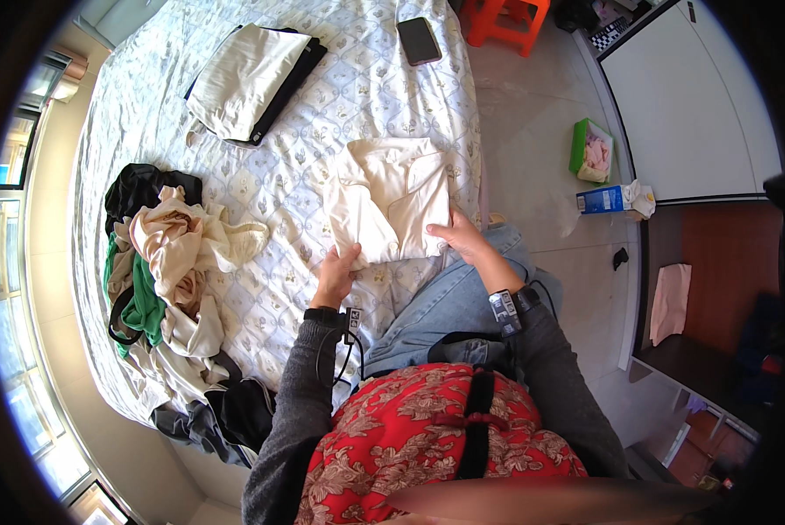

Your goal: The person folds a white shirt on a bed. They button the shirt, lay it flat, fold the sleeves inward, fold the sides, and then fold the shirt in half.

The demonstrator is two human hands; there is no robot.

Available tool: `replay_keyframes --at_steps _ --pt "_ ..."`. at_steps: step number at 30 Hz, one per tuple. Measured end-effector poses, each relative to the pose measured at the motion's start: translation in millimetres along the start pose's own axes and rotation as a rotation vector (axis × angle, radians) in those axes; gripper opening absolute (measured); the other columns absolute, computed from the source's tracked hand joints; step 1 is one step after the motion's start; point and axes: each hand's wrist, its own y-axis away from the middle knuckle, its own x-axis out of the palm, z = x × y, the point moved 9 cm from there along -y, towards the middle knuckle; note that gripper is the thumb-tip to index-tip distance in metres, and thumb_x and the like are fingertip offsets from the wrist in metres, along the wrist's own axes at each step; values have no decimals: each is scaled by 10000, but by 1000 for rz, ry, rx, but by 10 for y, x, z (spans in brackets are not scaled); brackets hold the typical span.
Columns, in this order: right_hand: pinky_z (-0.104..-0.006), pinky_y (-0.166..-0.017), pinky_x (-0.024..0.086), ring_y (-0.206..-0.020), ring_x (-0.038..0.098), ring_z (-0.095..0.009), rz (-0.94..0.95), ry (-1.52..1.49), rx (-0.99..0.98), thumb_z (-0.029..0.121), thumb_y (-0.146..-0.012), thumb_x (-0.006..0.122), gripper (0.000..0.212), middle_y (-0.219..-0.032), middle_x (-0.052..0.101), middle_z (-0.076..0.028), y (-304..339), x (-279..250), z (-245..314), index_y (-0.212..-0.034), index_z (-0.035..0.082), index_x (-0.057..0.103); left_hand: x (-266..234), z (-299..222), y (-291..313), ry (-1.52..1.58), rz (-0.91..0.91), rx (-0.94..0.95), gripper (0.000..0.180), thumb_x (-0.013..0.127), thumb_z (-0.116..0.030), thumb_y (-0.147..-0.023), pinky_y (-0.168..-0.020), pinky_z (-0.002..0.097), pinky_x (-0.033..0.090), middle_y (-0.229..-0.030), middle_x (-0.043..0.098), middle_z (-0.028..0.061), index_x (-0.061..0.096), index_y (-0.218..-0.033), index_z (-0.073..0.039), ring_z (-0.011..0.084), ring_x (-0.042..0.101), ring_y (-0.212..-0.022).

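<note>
A cream collared shirt [388, 197], folded into a rough rectangle, lies on the bed in front of me with its collar at the far end. My left hand [336, 273] grips its near left corner, thumb on top and fingers tucked beneath. At the near right edge my right hand [459, 236] pinches the cloth, thumb above and the other fingers hidden underneath. Farther off to the left, a stack of folded clothes [248, 83] shows a cream piece on top of black ones. A loose heap of clothes [178, 236] in cream, green and black spreads along the left side.
The patterned bedsheet [287, 201] covers the bed. A black phone [419, 41] lies near its far right edge. Beyond on the floor stand an orange stool [508, 24], a green box [592, 150] with pink contents and a blue carton [607, 200]. A dark shelf [716, 367] is at the right.
</note>
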Motion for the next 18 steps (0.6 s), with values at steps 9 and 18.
replay_keyframes --at_steps 9,18 --pt "-300 -688 495 -755 590 -151 -177 536 -245 255 -831 755 485 -866 629 -49 -14 -489 580 -1212 25 565 -166 -619 386 -510 -229 337 336 620 -150 -949 -802 302 529 -1058 641 76 529 -1229 12 144 623 -945" --pt "-461 -783 509 -922 655 -365 -88 1031 -260 337 -911 585 334 -951 692 -169 -655 106 1270 -1173 129 589 455 -882 -258 -220 -41 -151 384 626 -382 -947 -770 265 513 -951 670 57 608 -1132 -46 151 651 -864"
